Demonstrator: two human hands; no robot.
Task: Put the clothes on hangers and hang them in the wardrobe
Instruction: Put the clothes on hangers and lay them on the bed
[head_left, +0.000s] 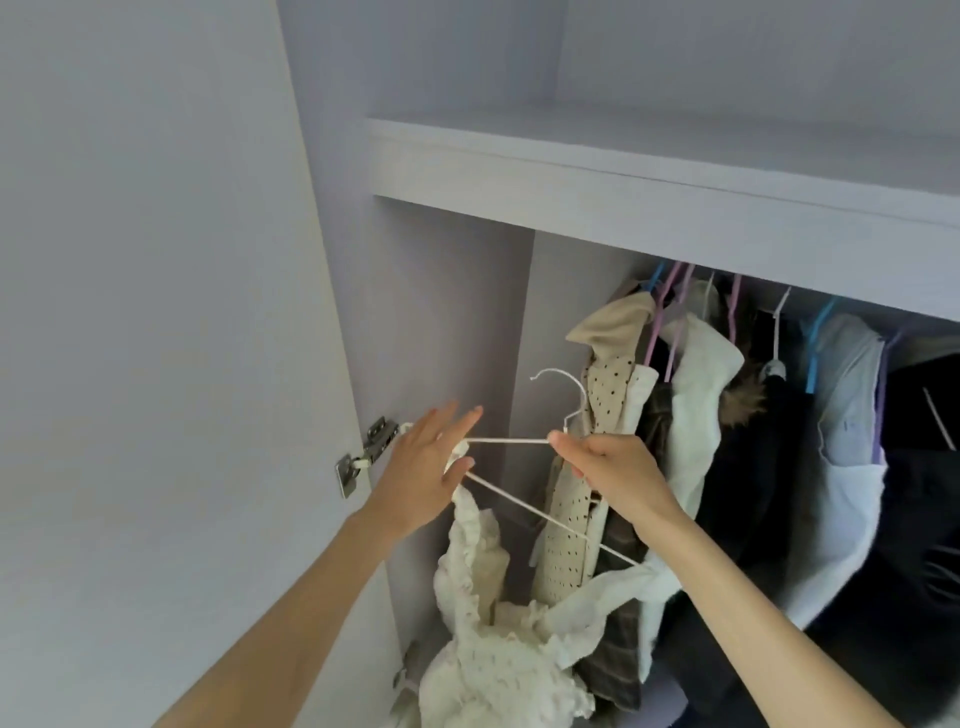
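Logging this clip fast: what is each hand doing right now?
Left hand: open, fingers straight, touching the end of the white hanger where the frilly garment hangs.
Right hand: closed, pinching the hanger near its hook.

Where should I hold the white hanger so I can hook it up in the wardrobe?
Probably hold the white hanger at its neck, just under the hook, where the right hand pinches it now. Come from below and the front, since the hook curves up and must stay free. The frilly white garment drags its lower arm down, so the left hand at the left end helps steady it.
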